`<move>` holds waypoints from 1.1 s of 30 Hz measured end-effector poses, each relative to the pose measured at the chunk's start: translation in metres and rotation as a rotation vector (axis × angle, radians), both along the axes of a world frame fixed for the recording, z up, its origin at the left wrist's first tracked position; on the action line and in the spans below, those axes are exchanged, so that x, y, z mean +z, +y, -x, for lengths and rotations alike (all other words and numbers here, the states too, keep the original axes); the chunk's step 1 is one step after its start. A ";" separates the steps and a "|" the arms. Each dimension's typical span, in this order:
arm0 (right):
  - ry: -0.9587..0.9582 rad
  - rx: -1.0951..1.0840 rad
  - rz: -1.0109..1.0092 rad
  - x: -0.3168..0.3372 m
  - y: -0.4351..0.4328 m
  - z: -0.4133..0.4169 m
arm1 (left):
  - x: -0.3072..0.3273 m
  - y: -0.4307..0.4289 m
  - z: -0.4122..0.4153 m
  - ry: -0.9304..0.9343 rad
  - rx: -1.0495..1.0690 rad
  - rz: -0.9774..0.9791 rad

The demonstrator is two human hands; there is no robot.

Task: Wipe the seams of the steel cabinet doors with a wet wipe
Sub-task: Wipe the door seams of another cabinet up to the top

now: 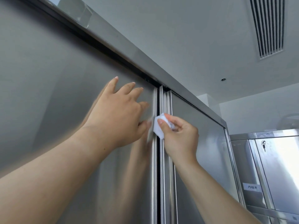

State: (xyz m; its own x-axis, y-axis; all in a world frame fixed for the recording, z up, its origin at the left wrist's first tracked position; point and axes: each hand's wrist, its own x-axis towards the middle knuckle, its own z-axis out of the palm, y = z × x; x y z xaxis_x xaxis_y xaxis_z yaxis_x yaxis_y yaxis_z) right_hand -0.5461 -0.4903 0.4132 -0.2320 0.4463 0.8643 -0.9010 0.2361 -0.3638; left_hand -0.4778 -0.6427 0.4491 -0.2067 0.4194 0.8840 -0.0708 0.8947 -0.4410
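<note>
Two tall steel cabinet doors fill the view, the left door [56, 102] and the right door [199, 151]. A dark vertical seam [158, 167] runs between them. My right hand [181, 136] pinches a folded white wet wipe [159, 126] and presses it against the seam, a little below the doors' top edge. My left hand [118, 113] lies flat on the left door just beside the seam, fingers spread and straight, holding nothing.
A steel top rail [129, 50] runs above the doors, with a clear plastic box [76, 12] on top. Another steel cabinet [267, 167] with a key and a label stands at the right. A ceiling vent [268, 26] is overhead.
</note>
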 end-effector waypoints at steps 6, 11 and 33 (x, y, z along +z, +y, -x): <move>-0.004 -0.005 -0.044 0.009 0.002 -0.005 | 0.000 0.002 -0.002 0.014 0.035 -0.004; 0.045 0.039 -0.025 -0.012 -0.003 -0.003 | -0.001 0.000 0.003 -0.005 0.087 0.020; -0.034 0.098 -0.029 -0.027 0.000 -0.005 | -0.028 -0.007 -0.008 -0.027 0.178 0.085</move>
